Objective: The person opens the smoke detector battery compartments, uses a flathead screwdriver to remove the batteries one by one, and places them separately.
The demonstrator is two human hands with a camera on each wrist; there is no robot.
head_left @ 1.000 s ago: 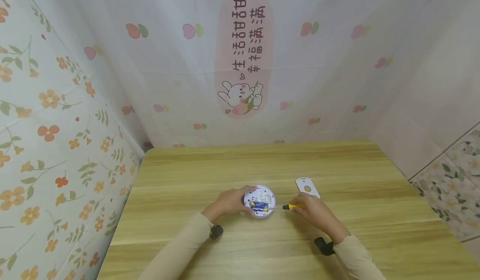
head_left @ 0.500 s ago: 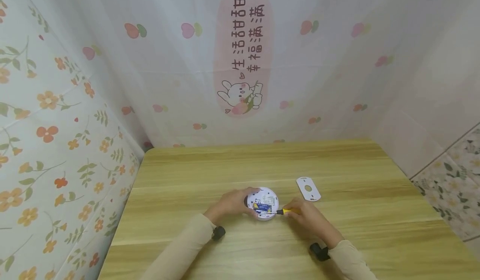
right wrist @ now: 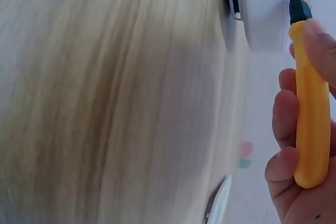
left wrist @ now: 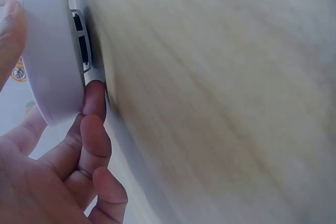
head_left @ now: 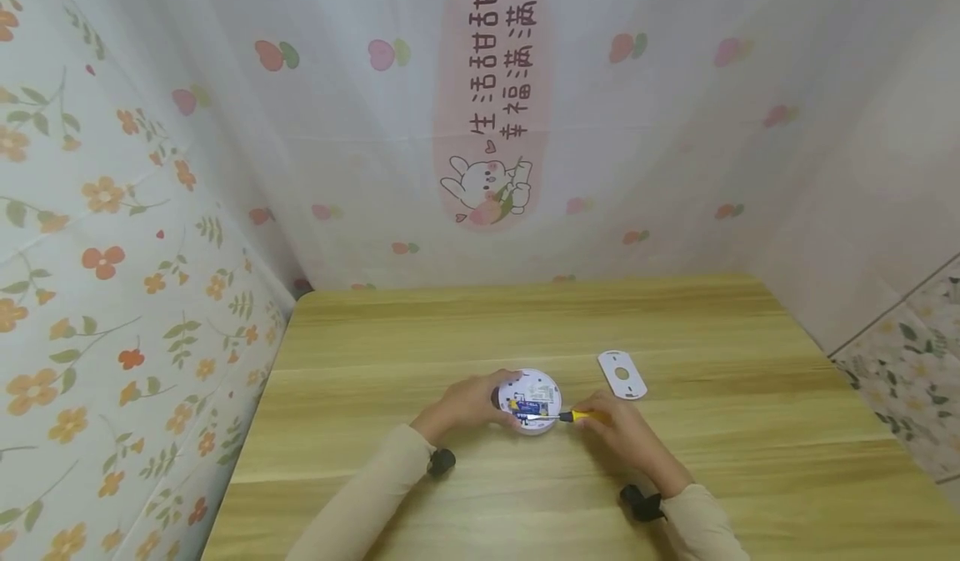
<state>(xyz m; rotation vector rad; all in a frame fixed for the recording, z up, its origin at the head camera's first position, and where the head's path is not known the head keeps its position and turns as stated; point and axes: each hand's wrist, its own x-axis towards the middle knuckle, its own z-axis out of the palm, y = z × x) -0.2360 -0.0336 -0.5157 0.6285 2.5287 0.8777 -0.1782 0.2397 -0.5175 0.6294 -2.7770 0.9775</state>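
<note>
My left hand (head_left: 471,401) grips the rim of a round white smoke detector (head_left: 543,390), with its battery side up. Blue batteries (head_left: 529,408) lie in its open compartment; how many is too small to tell. In the left wrist view the detector's smooth side wall (left wrist: 52,51) stands between thumb and fingers, a slotted vent (left wrist: 82,40) on its underside. From the right, my right hand (head_left: 621,429) holds a yellow-handled screwdriver (right wrist: 312,114), fingers and thumb wrapped on the handle. Its metal shaft reaches over the compartment along the batteries; the exact contact of its tip is unclear.
A white mounting plate (head_left: 632,386) with a round centre hole lies on the wooden table (head_left: 420,328), behind my right hand. Printed curtains hang behind the table (head_left: 337,169) and along its left side (head_left: 150,336).
The detector and both hands have shifted slightly right in the head view. The screwdriver's tip has moved over the compartment, and the batteries look differently placed. The plate is fully uncovered now.
</note>
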